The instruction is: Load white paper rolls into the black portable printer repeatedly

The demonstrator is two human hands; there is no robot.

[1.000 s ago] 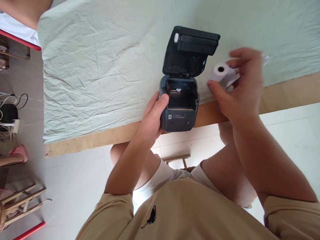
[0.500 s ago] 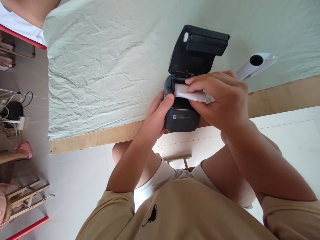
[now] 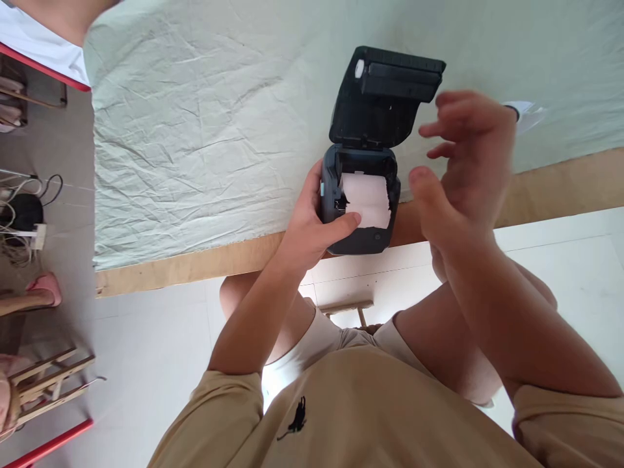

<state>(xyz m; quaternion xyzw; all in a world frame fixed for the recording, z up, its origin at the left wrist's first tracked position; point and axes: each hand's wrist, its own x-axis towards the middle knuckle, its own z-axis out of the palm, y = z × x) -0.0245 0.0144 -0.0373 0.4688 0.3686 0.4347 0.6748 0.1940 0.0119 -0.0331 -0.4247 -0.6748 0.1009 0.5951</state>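
Observation:
A dark label printer (image 3: 358, 244) sits at the table's near edge, its black lid (image 3: 377, 97) swung up and back. Inside the bay lies a white paper roll (image 3: 368, 192), its torn end drawn toward me over the front lip. My left hand (image 3: 316, 224) grips the printer's left side, with the thumb pressing the paper end down. Off the printer's right side, my right hand (image 3: 468, 156) hovers, holding nothing, its fingers apart and slightly blurred. Beyond it lies a clear-and-white rolled piece (image 3: 531, 116), mostly covered by that hand.
A wrinkled pale green cloth (image 3: 195, 143) covers the table, leaving a bare wooden edge (image 3: 195, 276). Another person's arm (image 3: 63, 16) reaches in at the top left. On the floor at left are tangled cables (image 3: 19, 221), a pink shoe (image 3: 46, 289) and a wooden stool (image 3: 49, 383).
My right hand has let go of the paper roll and moved up and right. The roll now rests in the bay, and my left thumb has shifted onto its loose end.

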